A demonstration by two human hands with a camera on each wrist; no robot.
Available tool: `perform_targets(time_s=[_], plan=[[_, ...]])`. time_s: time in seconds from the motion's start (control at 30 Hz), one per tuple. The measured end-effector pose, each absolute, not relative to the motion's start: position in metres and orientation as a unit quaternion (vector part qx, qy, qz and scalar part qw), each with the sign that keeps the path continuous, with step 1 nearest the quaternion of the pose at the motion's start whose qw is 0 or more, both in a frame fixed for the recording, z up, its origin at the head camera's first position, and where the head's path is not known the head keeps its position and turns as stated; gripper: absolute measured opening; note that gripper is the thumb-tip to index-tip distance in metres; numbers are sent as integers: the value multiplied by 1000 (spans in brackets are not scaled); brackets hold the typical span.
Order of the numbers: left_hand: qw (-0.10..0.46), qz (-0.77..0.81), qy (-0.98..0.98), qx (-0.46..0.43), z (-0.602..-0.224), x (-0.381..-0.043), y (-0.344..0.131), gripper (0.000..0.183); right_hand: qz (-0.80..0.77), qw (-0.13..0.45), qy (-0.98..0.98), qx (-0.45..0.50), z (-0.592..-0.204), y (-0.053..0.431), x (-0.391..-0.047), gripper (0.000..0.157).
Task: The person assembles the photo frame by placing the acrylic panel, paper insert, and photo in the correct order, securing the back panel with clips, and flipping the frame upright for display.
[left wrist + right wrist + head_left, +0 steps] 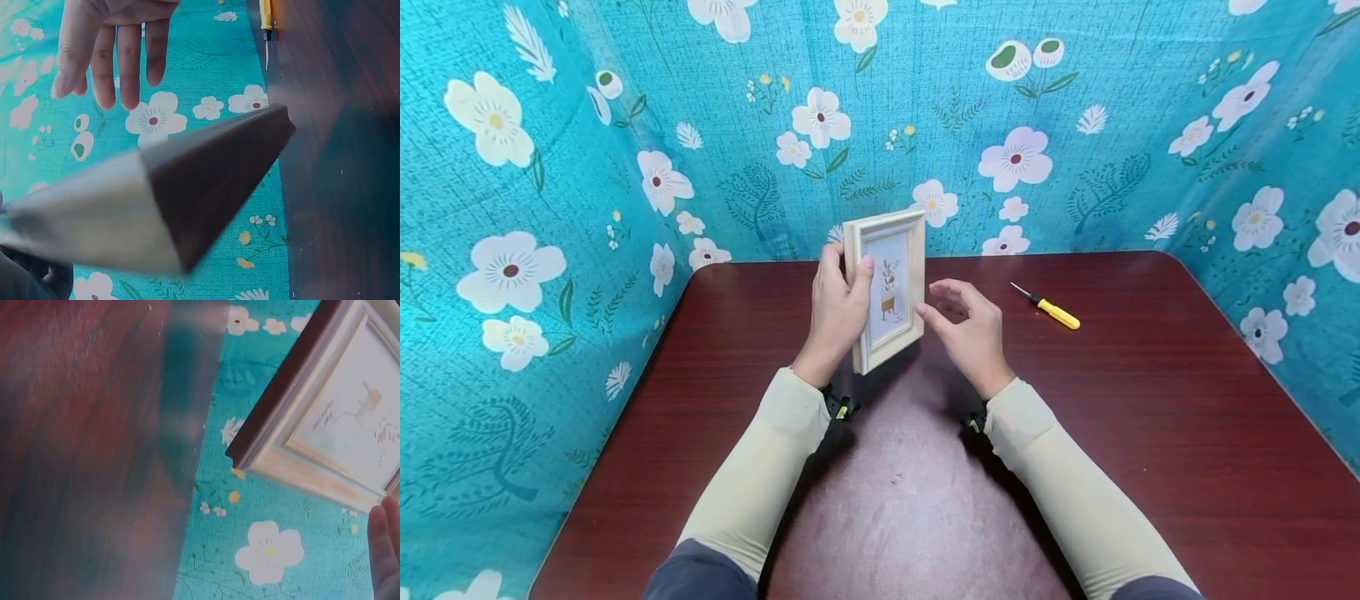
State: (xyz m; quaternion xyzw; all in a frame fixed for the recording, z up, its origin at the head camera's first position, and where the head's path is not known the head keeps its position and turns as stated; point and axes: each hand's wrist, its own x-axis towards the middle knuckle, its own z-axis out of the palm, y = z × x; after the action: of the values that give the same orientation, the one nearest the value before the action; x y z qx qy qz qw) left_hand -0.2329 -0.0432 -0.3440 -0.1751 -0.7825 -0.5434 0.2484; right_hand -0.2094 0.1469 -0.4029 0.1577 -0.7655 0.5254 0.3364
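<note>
My left hand [841, 300] grips a cream picture frame [917, 275] by its left side, thumb over the front and the other fingers behind. The frame is held upright above the table, turned partly to the right. Behind its pane is a print [887, 292] of a plant in a brown pot on legs. My right hand [970, 329] is by the frame's right edge, thumb and fingers apart with nothing between them. In the left wrist view, the right hand's fingers [129, 62] extend beyond the frame, whose shaded edge [212, 181] faces the camera.
A screwdriver [1058, 314] with a yellow handle lies on the dark red table [895, 517], right of the right hand. Blue flowered cloth [925, 125] hangs behind the table and along both sides.
</note>
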Motion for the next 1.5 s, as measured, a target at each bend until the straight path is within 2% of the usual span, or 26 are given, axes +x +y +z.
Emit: perform_targets(time_s=[0.27,0.57,0.9,1.17,1.5], plan=[[242,-543,-785,-177,-347,-231,-45,30,505,327,-786,139,-403,160,-212,43],[211,-580,-758,-211,-350,-229,-46,31,515,309,-789,131,-409,177,-213,44],[191,-652,-704,-206,-325,-210,-47,25,546,246,-792,115,-392,182,-198,41],[190,-670,-682,-225,-329,-212,-50,25,561,218,-788,125,-374,180,-185,49],[191,-672,-679,-227,-329,-211,-48,28,625,138,-756,140,-374,183,-186,54]])
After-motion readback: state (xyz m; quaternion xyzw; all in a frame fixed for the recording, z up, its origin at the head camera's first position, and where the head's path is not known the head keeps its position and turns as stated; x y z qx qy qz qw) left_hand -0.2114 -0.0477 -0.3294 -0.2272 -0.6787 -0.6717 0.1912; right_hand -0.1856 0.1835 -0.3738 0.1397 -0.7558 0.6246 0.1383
